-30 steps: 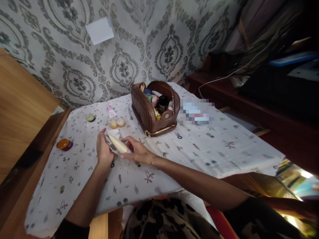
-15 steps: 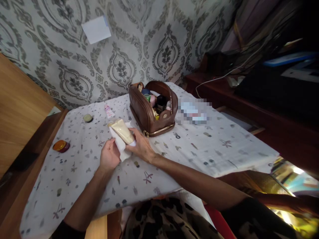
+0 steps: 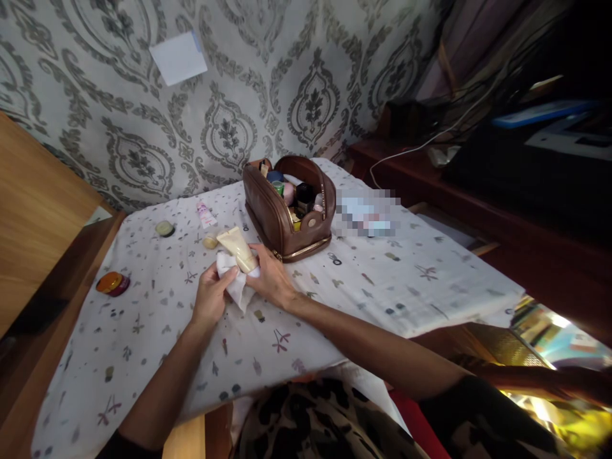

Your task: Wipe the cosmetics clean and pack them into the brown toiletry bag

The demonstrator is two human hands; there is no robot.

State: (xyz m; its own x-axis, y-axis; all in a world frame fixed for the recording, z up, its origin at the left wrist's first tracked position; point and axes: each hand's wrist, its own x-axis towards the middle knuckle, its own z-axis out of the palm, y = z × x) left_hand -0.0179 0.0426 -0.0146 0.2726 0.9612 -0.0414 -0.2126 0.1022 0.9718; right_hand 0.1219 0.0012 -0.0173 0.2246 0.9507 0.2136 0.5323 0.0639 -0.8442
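Note:
Over the cloth-covered table, my right hand [image 3: 271, 277] grips a cream-coloured squeeze tube [image 3: 238, 248] near its white cap end, the flat end pointing away from me. My left hand [image 3: 213, 296] pinches a white wipe or tissue [image 3: 236, 288] and presses it along the near side of the tube. Both hands are closed and nearly meet. Just behind the tube lies a small round beige item [image 3: 210, 242]. A brown cosmetic bag [image 3: 287, 220] stands unzipped to the right of my hands, packed with several bottles and jars.
Farther left on the patterned tablecloth [image 3: 176, 357] are a small pink-and-white tube [image 3: 205, 215], a pale-lidded little jar [image 3: 165, 228] and an orange-lidded jar [image 3: 113, 284]. A blurred-out item [image 3: 368, 213] lies right of the bag. Dark red furniture [image 3: 478, 223] borders the table's right side.
My left hand has shifted the wipe up and around the tube, now bunched with the thumb on top. The round beige item behind the tube has come into fuller view. The camera view has shifted slightly.

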